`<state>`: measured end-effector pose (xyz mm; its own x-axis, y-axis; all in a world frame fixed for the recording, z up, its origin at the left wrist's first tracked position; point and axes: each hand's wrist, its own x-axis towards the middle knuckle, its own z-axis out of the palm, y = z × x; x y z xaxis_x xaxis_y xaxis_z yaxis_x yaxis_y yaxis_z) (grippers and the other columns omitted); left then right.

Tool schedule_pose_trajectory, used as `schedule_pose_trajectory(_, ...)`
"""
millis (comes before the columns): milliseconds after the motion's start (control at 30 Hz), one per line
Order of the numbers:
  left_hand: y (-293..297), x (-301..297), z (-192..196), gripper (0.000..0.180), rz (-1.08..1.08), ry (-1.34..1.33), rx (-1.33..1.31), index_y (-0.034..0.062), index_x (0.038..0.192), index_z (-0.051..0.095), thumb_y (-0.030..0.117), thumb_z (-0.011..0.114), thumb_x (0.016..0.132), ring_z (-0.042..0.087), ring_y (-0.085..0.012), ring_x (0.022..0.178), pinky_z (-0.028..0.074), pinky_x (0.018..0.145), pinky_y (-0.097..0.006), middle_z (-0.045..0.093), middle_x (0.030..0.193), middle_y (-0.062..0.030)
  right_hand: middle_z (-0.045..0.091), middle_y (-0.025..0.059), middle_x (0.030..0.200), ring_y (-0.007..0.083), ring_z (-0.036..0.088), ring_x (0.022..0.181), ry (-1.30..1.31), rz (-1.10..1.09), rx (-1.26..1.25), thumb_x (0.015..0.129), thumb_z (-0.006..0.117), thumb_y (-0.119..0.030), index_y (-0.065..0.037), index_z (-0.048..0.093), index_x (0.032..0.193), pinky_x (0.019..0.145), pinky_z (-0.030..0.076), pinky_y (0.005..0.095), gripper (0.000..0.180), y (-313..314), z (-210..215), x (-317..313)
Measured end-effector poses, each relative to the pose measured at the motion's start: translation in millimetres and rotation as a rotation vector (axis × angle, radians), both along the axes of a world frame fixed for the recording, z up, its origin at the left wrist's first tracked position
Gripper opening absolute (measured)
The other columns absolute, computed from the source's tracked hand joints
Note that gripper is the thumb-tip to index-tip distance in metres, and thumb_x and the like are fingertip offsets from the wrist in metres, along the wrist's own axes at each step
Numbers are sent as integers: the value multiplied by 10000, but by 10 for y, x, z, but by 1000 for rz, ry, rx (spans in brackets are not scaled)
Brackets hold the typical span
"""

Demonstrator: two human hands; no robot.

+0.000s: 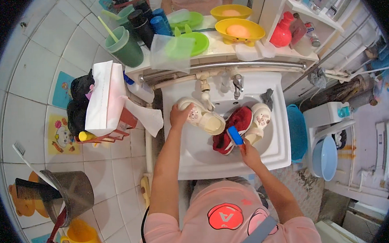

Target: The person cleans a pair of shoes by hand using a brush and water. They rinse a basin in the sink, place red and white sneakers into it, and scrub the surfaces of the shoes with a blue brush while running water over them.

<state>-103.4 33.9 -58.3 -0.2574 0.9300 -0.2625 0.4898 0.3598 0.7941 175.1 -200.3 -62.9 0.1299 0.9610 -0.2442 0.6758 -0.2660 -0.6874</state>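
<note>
My left hand (180, 115) is closed on a cream clog (211, 122) and holds it tilted over the left side of the white sink (189, 168), just below the tap with the cream body (206, 94). In my right hand (250, 153) is a small scrub brush (235, 135) with a blue head and an orange handle. The brush is over a dark red shoe (240, 118) in the basin; I cannot tell whether they touch. A second cream clog (260, 118) leans against the basin's right side, beside the red shoe.
A metal tap (238, 85) and a steel rail (262, 65) run behind the basin. Above them, a shelf carries a green soap dish (195, 43) and a yellow soap dish (242, 30). A tissue pack (101, 98) hangs left. Blue basins (324, 158) stand right.
</note>
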Motion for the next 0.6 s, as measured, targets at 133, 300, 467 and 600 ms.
schedule_pose_trajectory(133, 21, 168, 97, 858, -127, 191, -130, -34, 1154, 500, 601, 688, 609, 600, -284, 934, 483, 748, -358, 591, 1078, -179, 603, 215, 905, 427, 576, 764, -106, 50, 50, 874, 505, -233, -57, 419, 1200, 655, 454, 491, 380, -141, 78, 237)
schedule_pose_trajectory(300, 85, -60, 151, 912, -94, 171, -292, -58, 1144, 492, 682, 625, 627, 626, -280, 835, 511, 647, -370, 612, 1007, -164, 574, 145, 951, 344, 566, 869, -464, 189, -95, 785, 614, -209, -117, 472, 1189, 738, 449, 428, 438, -66, 83, 362)
schedule_pose_trajectory(467, 20, -32, 214, 792, -82, -87, -499, -10, 1055, 582, 685, 550, 677, 635, -233, 720, 509, 562, -339, 647, 880, -131, 474, 150, 1162, 335, 468, 1039, -500, 177, 235, 685, 715, -196, -103, 417, 1269, 801, 418, 399, 662, 4, 420, 236)
schedule_pose_trajectory(600, -14, -58, 156, 737, -59, -98, -571, 50, 991, 622, 711, 535, 676, 606, -204, 654, 496, 520, -332, 643, 831, -92, 399, 194, 1267, 360, 387, 1182, -150, 70, 282, 663, 744, -149, -73, 308, 1352, 961, 355, 426, 819, 454, 552, 23)
